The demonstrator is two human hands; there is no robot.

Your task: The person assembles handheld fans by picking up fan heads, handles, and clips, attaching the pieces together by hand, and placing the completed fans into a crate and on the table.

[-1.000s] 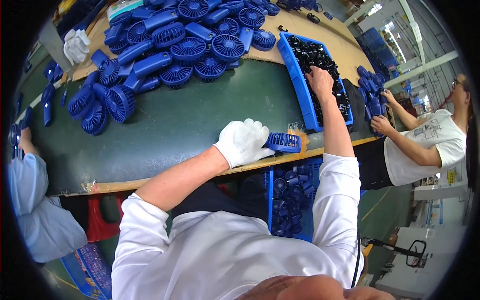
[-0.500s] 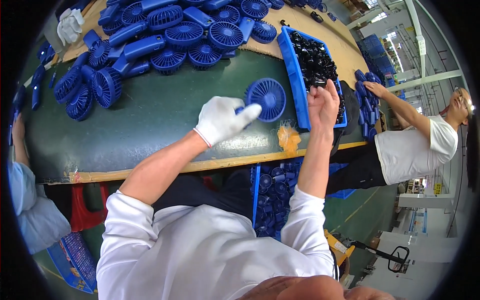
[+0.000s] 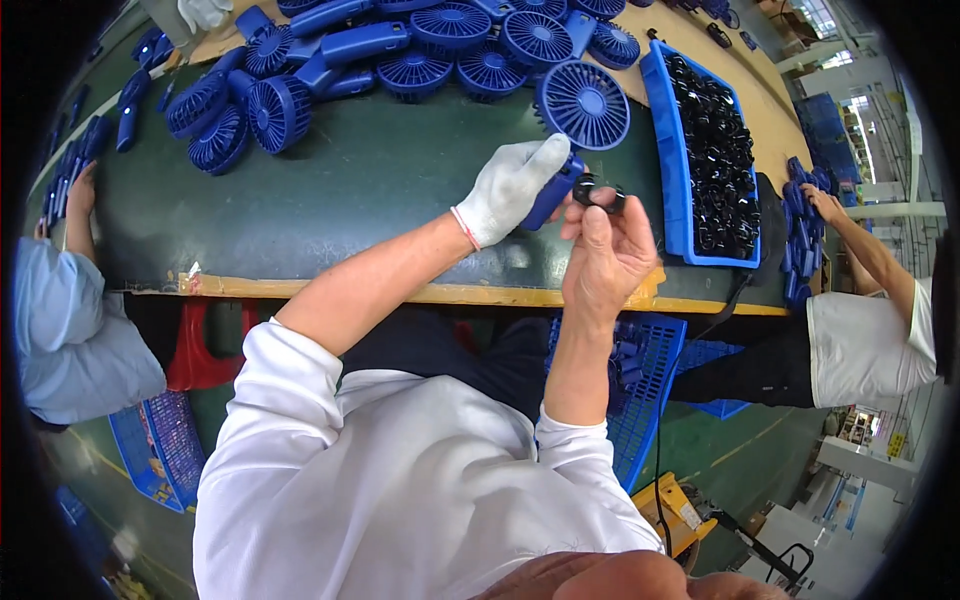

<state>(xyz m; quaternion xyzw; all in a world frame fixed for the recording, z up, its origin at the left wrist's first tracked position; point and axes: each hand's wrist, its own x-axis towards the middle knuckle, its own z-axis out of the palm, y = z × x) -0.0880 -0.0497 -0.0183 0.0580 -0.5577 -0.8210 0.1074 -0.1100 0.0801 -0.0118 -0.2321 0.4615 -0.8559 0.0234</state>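
Note:
My left hand (image 3: 515,190), in a white glove, is closed round the handle of a blue handheld fan (image 3: 583,105), its round grille tilted up and away from me. Close beside the handle, my bare right hand (image 3: 610,250) pinches a small glossy black ring-shaped part (image 3: 600,194) between thumb and fingers. Whether that part touches the handle I cannot tell. To the right of my hands stands a blue tray (image 3: 676,190) filled with many small black parts (image 3: 708,150) like it.
A heap of blue handheld fans (image 3: 410,50) covers the far side of the green table (image 3: 350,200). A blue crate (image 3: 640,400) stands below the table edge. Co-workers are at the left (image 3: 85,320) and right (image 3: 865,340), handling blue fans.
My right hand has left the tray and come to the fan handle with a black part. My left hand has turned the fan so that its handle shows.

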